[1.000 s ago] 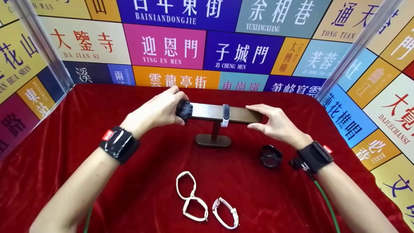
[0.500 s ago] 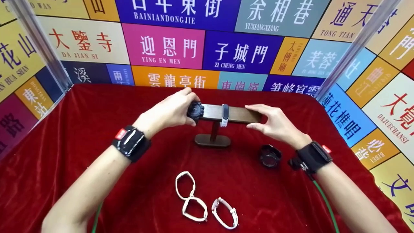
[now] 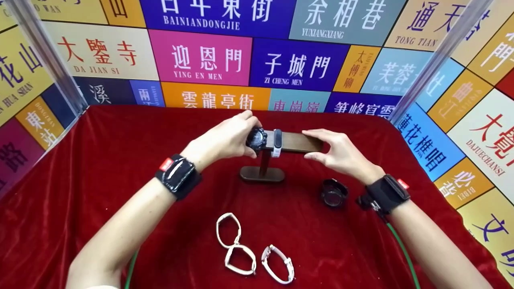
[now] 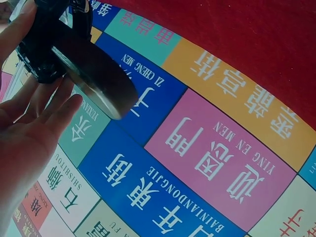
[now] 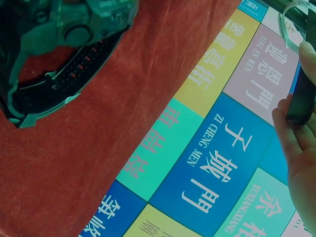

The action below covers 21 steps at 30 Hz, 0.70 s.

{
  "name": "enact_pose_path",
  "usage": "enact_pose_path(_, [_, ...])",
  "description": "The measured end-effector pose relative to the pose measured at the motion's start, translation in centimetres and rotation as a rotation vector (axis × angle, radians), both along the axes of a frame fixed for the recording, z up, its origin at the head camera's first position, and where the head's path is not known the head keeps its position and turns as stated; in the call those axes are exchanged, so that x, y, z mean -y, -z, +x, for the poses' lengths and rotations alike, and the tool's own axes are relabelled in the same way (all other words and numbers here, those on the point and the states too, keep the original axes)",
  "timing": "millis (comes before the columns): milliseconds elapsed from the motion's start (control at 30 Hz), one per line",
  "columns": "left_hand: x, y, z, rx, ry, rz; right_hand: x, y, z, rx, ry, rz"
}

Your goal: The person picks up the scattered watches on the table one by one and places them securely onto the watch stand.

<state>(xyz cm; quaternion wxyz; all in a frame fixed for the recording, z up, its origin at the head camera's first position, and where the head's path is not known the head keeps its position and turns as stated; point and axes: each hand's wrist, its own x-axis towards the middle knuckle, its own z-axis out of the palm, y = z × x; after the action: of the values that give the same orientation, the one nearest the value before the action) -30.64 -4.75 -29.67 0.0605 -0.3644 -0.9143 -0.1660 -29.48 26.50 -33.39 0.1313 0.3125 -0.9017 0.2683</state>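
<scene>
In the head view a T-shaped watch stand with a brown bar stands on red cloth. My left hand pinches a black chunky wristwatch between thumb and fingers. The watch's strap loops around the left part of the bar, whose end pokes out past the strap in the left wrist view. Close to its right, a fitness band with a dark face and white strap hangs on the bar. My right hand holds the bar's right end between thumb and fingers, as the right wrist view also shows.
Another black wristwatch lies on the cloth below my right hand. Nearer the front are two joined cream loops and a white-strapped watch. Behind the cloth rises a wall of coloured signs, with clear upright posts at both corners.
My left hand has moved right, sliding the black wristwatch along the bar from its left end toward the fitness band. My right hand has kept its hold on the other end.
</scene>
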Motion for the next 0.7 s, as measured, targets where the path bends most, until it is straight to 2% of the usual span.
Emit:
enact_pose_path(333, [-0.9,0.1,0.0,-0.008,0.008,-0.007,0.1,0.0,-0.1,0.000,-0.004,-0.007])
enact_pose_path(700, [-1.3,0.1,0.0,0.025,0.007,0.011,0.0,-0.1,0.0,0.000,0.000,0.000])
